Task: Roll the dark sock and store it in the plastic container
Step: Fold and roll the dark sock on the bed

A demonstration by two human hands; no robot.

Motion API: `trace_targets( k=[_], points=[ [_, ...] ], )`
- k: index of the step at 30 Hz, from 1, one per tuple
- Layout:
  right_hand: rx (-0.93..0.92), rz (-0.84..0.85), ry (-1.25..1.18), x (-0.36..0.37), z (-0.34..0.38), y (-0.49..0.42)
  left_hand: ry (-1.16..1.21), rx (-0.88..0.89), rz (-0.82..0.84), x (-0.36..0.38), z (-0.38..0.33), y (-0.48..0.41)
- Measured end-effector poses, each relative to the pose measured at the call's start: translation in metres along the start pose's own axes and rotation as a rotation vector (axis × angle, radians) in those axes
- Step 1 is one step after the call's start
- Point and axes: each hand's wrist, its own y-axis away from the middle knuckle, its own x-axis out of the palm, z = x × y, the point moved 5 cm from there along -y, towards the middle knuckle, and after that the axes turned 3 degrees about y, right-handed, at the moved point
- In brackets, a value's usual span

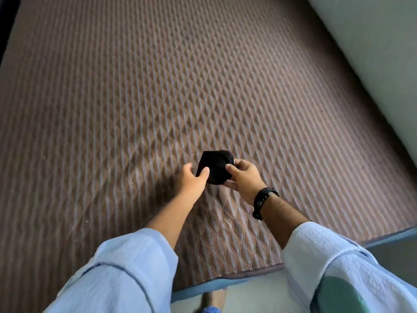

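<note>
The dark sock (215, 166) is bunched into a compact bundle just above the quilted brown bed cover (158, 86). My left hand (191, 180) pinches its left side between thumb and fingers. My right hand (244, 177), with a black watch on the wrist, grips its right side. Both hands hold the sock near the middle of the view. No plastic container is in view.
The bed cover fills most of the view, with its near edge (225, 276) at the bottom. A pale wall (372, 53) runs along the right side. Below the bed edge I see floor and a foot (212, 301).
</note>
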Motion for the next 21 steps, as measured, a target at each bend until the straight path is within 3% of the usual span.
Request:
trace_targets(
  k=[2, 6, 11, 13, 18, 21],
  points=[
    [-0.045, -0.028, -0.054, -0.020, 0.021, 0.028, 0.219, -0.149, 0.185, 0.014, -0.011, 0.023],
    [-0.129, -0.142, -0.119, -0.080, 0.076, 0.116, 0.305, 0.062, 0.334, 0.051, -0.082, 0.091],
    [-0.292, -0.319, -0.058, -0.181, 0.134, 0.289, 0.126, 0.419, 0.576, 0.101, -0.191, 0.244],
    [-0.337, -0.424, -0.105, -0.225, 0.141, 0.368, -0.004, 0.536, 0.755, 0.126, -0.216, 0.323],
    [-0.353, -0.703, -0.152, -0.312, 0.119, 0.556, -0.226, 0.767, 1.125, 0.188, -0.238, 0.524],
    [-0.327, -0.862, -0.241, -0.353, 0.079, 0.652, -0.340, 0.842, 1.247, 0.226, -0.221, 0.630]
  ],
)
